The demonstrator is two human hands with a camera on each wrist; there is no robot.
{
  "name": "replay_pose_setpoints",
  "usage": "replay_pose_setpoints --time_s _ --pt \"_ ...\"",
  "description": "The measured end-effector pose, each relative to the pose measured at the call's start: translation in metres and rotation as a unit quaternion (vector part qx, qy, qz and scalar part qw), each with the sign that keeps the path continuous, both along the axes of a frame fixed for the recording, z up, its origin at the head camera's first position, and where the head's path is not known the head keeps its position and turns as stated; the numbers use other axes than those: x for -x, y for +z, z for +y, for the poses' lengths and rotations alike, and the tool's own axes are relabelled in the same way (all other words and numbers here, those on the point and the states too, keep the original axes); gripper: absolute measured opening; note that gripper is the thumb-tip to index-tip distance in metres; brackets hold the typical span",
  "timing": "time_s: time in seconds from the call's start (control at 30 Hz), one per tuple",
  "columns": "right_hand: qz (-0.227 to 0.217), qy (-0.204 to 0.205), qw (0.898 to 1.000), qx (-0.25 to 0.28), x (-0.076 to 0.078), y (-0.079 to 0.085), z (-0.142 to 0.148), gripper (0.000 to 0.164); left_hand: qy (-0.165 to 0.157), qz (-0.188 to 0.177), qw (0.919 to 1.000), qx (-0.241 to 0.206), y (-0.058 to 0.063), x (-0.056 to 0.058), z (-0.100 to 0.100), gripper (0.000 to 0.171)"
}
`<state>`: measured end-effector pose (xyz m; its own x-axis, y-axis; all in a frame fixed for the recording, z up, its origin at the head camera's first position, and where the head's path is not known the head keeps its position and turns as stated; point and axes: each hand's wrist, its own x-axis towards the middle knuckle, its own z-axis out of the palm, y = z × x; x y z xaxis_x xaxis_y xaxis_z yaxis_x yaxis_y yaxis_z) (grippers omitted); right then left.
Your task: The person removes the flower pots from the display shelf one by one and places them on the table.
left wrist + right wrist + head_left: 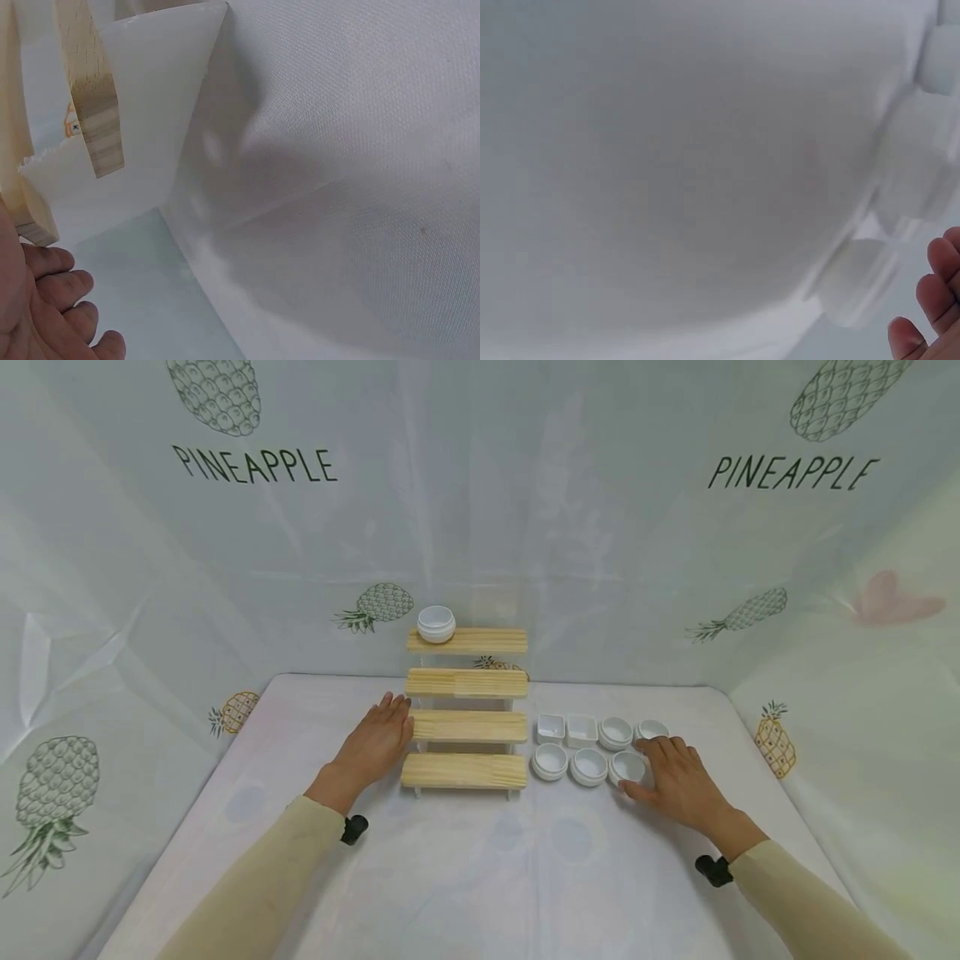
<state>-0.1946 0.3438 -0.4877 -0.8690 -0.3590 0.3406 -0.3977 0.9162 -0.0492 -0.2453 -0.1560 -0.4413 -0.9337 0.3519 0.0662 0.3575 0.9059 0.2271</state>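
Note:
My left hand rests with straight fingers along the left side of a stepped wooden stand; in the left wrist view the fingertips lie right by a plank end. A white round bowl sits at the left of the top plank. My right hand reaches over the right end of the group of small white dishes. Its thumb and fingers spread on either side of the front-row right bowl. In the right wrist view, the relaxed fingers show beside a blurred bowl.
Right of the stand, two square white dishes and two round bowls form the back row. Two more round bowls stand in the front row. A pineapple-print sheet hangs behind the white table.

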Motion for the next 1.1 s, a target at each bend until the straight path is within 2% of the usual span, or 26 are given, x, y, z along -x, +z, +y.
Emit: replay_pose_setpoints --time_s 0.13,0.27,0.53,0.83,1.1 --pt "0.026 0.014 1.0 0.005 0.011 0.016 -0.011 0.071 0.002 -0.001 1.0 0.003 -0.001 0.001 0.0 0.058" --pt "0.044 0.028 0.999 0.013 0.028 0.042 -0.033 0.069 0.004 0.001 0.9999 0.01 -0.002 0.002 -0.001 0.059" --pt "0.09 0.062 0.994 0.007 0.064 0.099 -0.101 0.067 0.001 0.011 0.9998 0.016 -0.001 -0.001 0.0 0.058" --pt "0.074 0.076 0.994 -0.033 0.098 0.146 -0.188 0.067 -0.001 0.021 0.9995 0.025 -0.003 -0.003 -0.001 0.057" --pt "0.033 0.054 0.997 -0.036 0.126 0.173 -0.251 0.076 0.0 0.023 0.9995 0.021 -0.004 -0.002 -0.003 0.059"
